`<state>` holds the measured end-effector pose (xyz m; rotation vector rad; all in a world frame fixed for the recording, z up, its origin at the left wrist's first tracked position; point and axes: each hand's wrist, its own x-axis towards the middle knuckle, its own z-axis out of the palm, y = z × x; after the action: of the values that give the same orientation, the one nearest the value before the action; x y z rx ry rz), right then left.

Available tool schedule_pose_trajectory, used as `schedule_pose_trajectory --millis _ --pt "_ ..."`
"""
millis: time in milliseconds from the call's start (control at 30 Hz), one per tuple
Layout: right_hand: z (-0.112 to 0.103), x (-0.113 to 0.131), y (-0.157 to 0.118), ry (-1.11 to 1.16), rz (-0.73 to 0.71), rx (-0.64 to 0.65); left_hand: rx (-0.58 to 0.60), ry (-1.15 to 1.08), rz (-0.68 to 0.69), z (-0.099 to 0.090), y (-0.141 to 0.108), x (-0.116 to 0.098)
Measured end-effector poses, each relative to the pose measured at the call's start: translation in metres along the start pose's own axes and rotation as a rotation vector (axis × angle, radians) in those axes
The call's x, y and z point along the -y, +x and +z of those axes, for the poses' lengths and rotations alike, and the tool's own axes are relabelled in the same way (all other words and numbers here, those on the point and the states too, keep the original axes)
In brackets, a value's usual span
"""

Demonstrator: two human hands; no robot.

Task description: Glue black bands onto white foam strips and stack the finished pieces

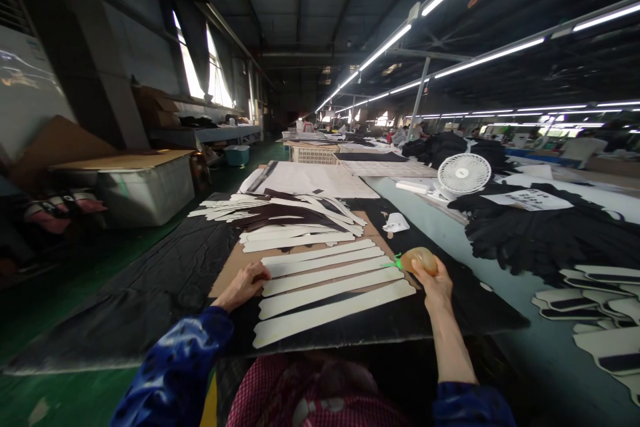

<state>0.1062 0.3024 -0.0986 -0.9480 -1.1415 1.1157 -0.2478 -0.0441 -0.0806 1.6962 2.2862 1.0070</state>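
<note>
Gripping a soft amber squeeze bottle (421,260), the right hand (434,272) has its fingers curled round the body, with the green nozzle (399,261) aimed leftward over the right ends of the pale strips (329,275). Five of these strips lie flat in a row in front of the person, one beyond the other, the nearest the longest to the eye. Their long axes run roughly left to right, each right end a little farther from the person than its left end — so the nozzle points more or less along them, not across

The relation that matters is this: the right hand is nearer the right ends, with the nozzle tip by the middle strip's end; whether the tip touches it is too small to tell. The left hand (245,285) is at the opposite ends, beside the left tips of the farther strips, fingers bent and drawn close to the thumb — I cannot tell whether a strip edge is pinched between them

Under the row lie brown cardboard (227,275) and a black sheet (150,300), and just beyond it, farther from both hands, sits a loose heap of pale and dark strips (300,241)
</note>
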Motion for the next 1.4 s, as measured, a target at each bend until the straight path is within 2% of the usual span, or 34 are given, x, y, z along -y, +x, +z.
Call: schedule_pose_trajectory --millis 133,233,400,567,700,833,1033,1200,1400 --pt "0.027 0.010 -0.016 0.236 0.240 0.152 -0.036 -0.016 -0.023 -0.001 -0.003 0.001" --pt "0.055 0.016 -0.033 0.346 0.305 0.302 -0.064 -0.042 0.013 -0.002 -0.004 0.000" --pt "0.111 0.018 -0.067 0.376 0.382 0.523 -0.115 -0.054 0.014 0.001 -0.004 0.003" --pt "0.163 0.023 -0.104 0.401 0.486 0.634 -0.197 -0.061 -0.030 0.005 -0.004 0.009" --pt "0.192 0.026 -0.129 0.408 0.560 0.653 -0.196 -0.089 -0.046 0.007 -0.006 0.006" --pt "0.204 0.024 -0.144 0.375 0.539 0.669 -0.212 -0.084 -0.079 0.007 -0.007 0.005" --pt "0.203 0.025 -0.147 0.393 0.581 0.661 -0.318 0.070 -0.180 0.007 -0.001 0.015" --pt "0.205 0.026 -0.152 0.391 0.593 0.662 -0.257 0.161 -0.223 0.011 0.000 0.019" --pt "0.208 0.021 -0.167 0.322 0.540 0.695 -0.197 0.201 -0.264 0.010 -0.003 0.016"
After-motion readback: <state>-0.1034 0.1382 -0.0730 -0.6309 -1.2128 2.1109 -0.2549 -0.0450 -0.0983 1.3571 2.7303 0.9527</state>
